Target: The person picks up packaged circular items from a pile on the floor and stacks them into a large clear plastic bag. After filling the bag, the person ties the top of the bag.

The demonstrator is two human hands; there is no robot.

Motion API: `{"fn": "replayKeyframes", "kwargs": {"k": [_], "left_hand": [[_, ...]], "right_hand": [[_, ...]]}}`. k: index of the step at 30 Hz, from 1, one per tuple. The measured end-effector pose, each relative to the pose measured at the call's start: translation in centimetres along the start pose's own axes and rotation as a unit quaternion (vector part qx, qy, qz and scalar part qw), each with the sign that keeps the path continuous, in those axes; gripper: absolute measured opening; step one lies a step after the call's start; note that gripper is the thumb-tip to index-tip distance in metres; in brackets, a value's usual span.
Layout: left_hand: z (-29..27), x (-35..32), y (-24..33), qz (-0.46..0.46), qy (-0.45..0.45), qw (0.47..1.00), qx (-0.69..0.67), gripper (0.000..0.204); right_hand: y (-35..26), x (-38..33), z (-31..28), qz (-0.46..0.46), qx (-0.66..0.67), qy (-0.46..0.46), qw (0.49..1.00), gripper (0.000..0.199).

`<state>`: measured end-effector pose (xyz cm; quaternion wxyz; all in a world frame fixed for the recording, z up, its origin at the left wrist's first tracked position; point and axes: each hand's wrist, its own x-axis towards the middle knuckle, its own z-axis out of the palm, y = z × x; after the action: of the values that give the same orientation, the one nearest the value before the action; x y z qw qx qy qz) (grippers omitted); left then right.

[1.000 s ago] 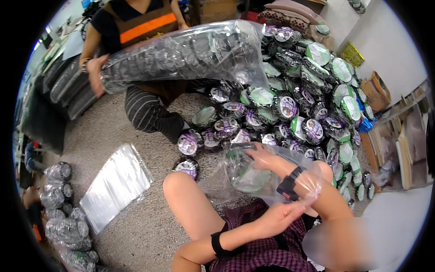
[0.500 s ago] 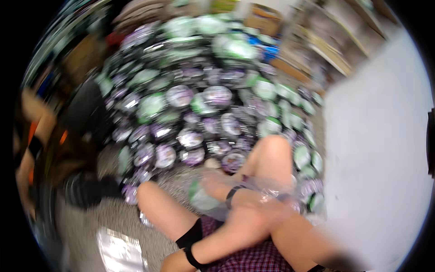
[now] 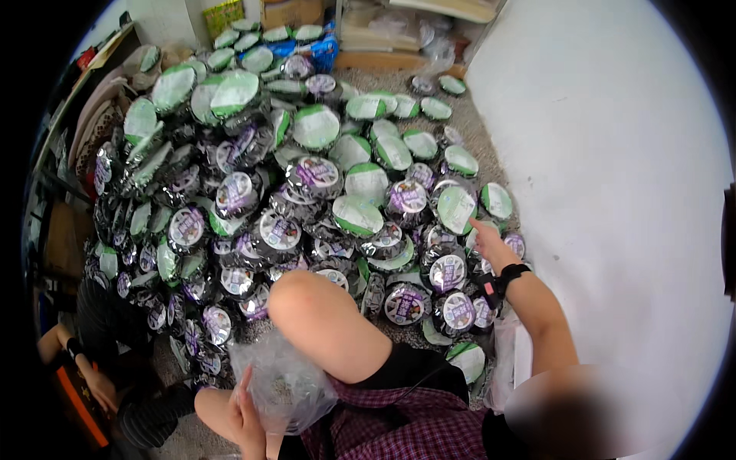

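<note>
My left hand [image 3: 247,418] is low in front of me, fingers pressed along the edge of a clear plastic bag [image 3: 287,383]. The crumpled bag rests between my legs and looks empty. My right hand [image 3: 487,242] reaches out to the right side of a big heap, fingers apart. Its fingertip is at the lower edge of a round package with a green and white label [image 3: 455,208]; whether they touch I cannot tell. Below that hand lie black wrapped round packages with purple and white labels [image 3: 448,273]. My right wrist wears a black band.
The heap of round packages [image 3: 316,126] spreads over grey carpet [image 3: 479,123]. A white wall [image 3: 598,192] stands on the right, shelves [image 3: 376,31] at the back. At the lower left, another person's hand [image 3: 100,389] is near an orange-edged object [image 3: 80,406].
The view has turned and sharpened. My hands, earlier close together at a clear bag and a green-and-white round package, are now apart; the right one has moved out to the heap.
</note>
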<state>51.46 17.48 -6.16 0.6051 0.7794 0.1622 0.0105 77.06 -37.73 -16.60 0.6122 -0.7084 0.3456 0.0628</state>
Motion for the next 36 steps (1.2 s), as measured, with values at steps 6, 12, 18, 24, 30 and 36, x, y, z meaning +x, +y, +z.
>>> {"fn": "replayKeyframes", "kwargs": {"k": [6,12,18,24,30,36], "left_hand": [[0.5,-0.6,-2.6,-0.067,0.061,0.995,0.034,0.043],[1.7,-0.8,2.3,-0.118,0.124,0.984,0.055,0.039],[4.6,-2.9,4.1,-0.11,0.103,0.983,0.109,0.034],[5.4,-3.6,5.5,-0.153,0.118,0.979,0.058,0.039],[6.5,-2.4,4.8,-0.119,0.088,0.985,0.094,0.039],[6.2,-0.7,4.5,-0.121,0.073,0.985,0.097,0.038]], "right_hand": [[14.1,4.7,1.7,-0.113,-0.564,-0.009,0.818,0.109],[3.8,-1.5,6.6,-0.383,-0.343,-0.13,0.848,0.062],[1.7,0.8,18.3,-0.488,-0.478,-0.2,0.703,0.064],[7.5,0.3,21.3,-0.105,0.077,-0.059,0.99,0.073],[7.3,3.1,26.5,0.264,0.317,-0.074,0.908,0.078],[5.6,4.3,25.7,0.273,0.283,-0.116,0.912,0.079]]}}
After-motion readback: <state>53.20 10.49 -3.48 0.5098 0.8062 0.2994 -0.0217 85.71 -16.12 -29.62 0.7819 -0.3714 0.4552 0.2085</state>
